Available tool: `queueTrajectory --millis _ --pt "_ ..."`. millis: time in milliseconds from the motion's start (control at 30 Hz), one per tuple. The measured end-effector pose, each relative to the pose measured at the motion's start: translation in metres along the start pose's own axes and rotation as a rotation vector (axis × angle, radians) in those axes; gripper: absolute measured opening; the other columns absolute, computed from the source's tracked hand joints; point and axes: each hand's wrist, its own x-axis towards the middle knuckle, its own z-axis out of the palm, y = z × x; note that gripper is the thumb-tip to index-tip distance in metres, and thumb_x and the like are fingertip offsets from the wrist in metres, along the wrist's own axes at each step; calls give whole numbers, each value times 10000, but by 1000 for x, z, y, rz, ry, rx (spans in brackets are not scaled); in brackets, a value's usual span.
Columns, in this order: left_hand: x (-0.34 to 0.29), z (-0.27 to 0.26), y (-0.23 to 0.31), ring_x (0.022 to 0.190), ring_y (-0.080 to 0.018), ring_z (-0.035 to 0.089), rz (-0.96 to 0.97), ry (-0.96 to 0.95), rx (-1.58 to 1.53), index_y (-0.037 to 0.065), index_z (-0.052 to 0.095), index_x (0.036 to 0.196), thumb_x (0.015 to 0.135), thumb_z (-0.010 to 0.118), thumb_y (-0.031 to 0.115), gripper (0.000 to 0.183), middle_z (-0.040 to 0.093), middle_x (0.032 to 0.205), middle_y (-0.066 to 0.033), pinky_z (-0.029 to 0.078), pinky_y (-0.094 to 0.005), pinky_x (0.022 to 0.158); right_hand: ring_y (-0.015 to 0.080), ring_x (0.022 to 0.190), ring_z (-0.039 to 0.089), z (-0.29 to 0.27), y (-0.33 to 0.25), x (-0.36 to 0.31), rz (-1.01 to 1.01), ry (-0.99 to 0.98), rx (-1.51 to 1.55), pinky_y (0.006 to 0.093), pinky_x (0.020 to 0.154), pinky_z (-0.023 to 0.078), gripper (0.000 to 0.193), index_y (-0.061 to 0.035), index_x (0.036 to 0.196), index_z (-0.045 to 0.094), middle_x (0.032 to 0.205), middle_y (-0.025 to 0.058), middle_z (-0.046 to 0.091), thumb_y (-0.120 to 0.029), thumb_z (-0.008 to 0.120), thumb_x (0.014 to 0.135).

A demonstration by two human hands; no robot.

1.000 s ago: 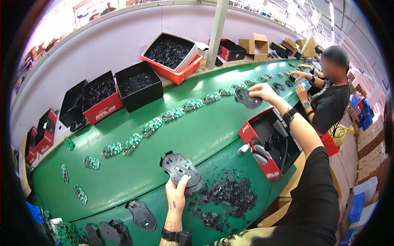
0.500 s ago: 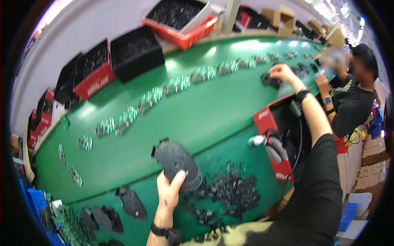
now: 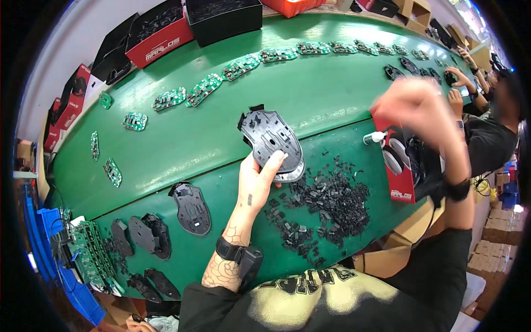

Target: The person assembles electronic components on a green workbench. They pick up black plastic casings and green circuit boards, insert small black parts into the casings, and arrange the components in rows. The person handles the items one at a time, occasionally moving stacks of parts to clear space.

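My left hand (image 3: 256,184) is closed on a black plastic computer mouse base (image 3: 271,136), thumb pressed on its inner face. A second, lighter rim (image 3: 293,174) shows under its lower end. Blurred by motion, my right hand (image 3: 412,108) hangs over the red-sided box at the right, and its fingers cannot be made out. Below and right of the held base lies a heap of small black plastic pieces (image 3: 332,202). Another black mouse base (image 3: 191,209) rests on the green table to the left of my left forearm, with several dark shell parts (image 3: 149,235) beside it.
Green circuit boards (image 3: 240,67) form a curved row along the table (image 3: 310,105). Boxes of black parts (image 3: 224,21) line the back edge. A red box (image 3: 397,171) and a small white bottle (image 3: 374,138) stand at the right. Stacked boards (image 3: 88,257) are far left. A co-worker (image 3: 487,133) works at right.
My right hand has drawn back from the dark parts at the far right toward me. My left hand still holds the mouse base, and the view has shifted.
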Motion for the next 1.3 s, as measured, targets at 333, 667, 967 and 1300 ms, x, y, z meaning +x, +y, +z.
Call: queueTrajectory --millis 333,667,967,1300 --pt "0 2 0 687 -53 554 46 -92 -7 49 619 1034 890 629 233 234 650 876 16 436 -220 527 264 837 613 142 -5 -41 -69 -151 141 354 745 497 129 -48 866 703 845 87 616 -85 709 742" --pt "-2 2 1 686 -53 558 25 -92 33 44 619 1032 886 637 230 238 650 883 13 437 -216 535 275 775 578 155 -18 -36 -369 -96 -195 379 685 483 147 -54 743 531 771 82 532 -108 664 709" --pt "-2 3 0 703 -45 555 34 -111 53 47 619 1041 882 645 236 249 650 895 20 444 -209 554 311 712 606 153 -14 -32 -158 -27 -78 402 653 489 147 -29 804 533 728 124 565 -99 646 742" --pt "-6 7 6 668 -40 519 38 -129 108 36 628 1028 867 666 221 248 633 849 34 425 -218 566 237 697 644 135 -20 -26 -128 267 126 331 652 513 234 -40 1003 623 753 81 635 -48 642 770"
